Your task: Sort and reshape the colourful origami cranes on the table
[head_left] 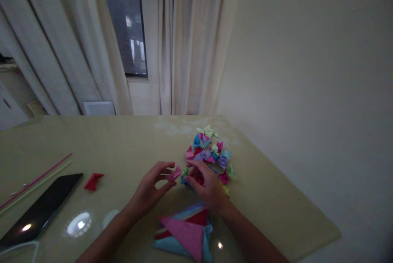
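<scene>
My left hand (150, 189) pinches a small pink folded paper piece (174, 174) between thumb and fingers, just above the table (123, 148). My right hand (205, 184) is curled at the near edge of a pile of small coloured folded paper pieces (208, 150), with its fingers closed over red and blue pieces there. The two hands nearly touch at the pink piece. Just in front of my wrists lies a stack of coloured paper sheets (187, 232), pink on top with blue and red beneath.
A single red folded piece (93, 181) lies to the left. A dark phone (43, 210) rests at the near left, beside thin pink and pale sticks (37, 181). Curtains (190, 42) and a window are behind the table; a wall is on the right.
</scene>
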`<state>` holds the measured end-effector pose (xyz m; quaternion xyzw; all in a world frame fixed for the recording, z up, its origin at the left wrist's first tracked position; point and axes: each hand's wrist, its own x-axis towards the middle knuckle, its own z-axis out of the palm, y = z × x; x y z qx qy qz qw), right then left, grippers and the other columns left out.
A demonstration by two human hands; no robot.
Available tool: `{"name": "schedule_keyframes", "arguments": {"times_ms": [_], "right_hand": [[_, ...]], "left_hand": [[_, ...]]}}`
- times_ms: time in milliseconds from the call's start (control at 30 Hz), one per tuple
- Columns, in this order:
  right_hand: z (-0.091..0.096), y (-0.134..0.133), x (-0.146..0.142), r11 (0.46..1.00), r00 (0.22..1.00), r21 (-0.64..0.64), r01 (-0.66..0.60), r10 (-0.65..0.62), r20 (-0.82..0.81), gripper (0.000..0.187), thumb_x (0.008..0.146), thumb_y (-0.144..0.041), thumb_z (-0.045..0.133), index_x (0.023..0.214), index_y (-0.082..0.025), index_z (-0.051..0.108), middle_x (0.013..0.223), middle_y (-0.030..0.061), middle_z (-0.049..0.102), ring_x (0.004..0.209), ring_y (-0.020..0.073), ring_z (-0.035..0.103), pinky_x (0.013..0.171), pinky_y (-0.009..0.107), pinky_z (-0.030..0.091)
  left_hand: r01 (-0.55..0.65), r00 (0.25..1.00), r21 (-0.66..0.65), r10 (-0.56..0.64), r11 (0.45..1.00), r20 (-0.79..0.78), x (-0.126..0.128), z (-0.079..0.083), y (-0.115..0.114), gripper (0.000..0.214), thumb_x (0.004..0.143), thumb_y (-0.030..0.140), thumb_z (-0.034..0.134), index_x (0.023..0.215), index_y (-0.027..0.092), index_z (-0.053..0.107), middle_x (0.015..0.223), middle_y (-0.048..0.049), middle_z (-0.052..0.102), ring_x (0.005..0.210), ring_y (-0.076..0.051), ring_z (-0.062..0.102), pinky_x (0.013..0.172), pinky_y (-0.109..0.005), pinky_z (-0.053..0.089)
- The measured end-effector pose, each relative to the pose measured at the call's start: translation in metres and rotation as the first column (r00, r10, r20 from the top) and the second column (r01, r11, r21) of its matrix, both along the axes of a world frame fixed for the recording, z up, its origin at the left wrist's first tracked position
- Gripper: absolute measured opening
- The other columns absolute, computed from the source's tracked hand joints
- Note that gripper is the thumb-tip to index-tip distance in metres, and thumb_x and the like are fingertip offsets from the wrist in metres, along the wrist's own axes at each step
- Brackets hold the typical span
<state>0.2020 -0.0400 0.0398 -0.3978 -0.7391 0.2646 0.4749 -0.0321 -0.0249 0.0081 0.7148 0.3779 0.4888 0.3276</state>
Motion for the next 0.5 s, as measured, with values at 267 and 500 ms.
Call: {"name": "schedule_keyframes", "arguments": {"times_ms": [267, 500], "right_hand": [[-0.008, 0.000, -0.006, 0.997, 0.997, 0.026, -0.079, 0.078, 0.029, 0.019, 0.099, -0.039, 0.072, 0.101, -0.020, 0.076, 0.094, 0.0045, 0.071, 0.086, 0.0188, 0.068, 0.080, 0.029, 0.053], [0.001, 0.005, 0.005, 0.995, 0.997, 0.068, 0.072, -0.069, -0.046, 0.014, 0.098, -0.033, 0.069, 0.093, -0.021, 0.074, 0.089, 0.0040, 0.071, 0.081, 0.0182, 0.066, 0.075, 0.028, 0.053]], "left_hand": [[0.082, 0.993, 0.149, -0.069, 0.985, -0.091, 0.008, -0.012, -0.008, 0.037, 0.096, 0.030, 0.070, 0.132, 0.032, 0.066, 0.126, -0.0065, 0.066, 0.102, -0.020, 0.075, 0.088, -0.035, 0.069], [-0.032, 0.928, 0.189, 0.099, 0.982, -0.359, -0.020, -0.003, 0.013, 0.056, 0.093, 0.045, 0.070, 0.145, 0.031, 0.055, 0.143, -0.0110, 0.063, 0.121, -0.027, 0.069, 0.102, -0.043, 0.061]]}}
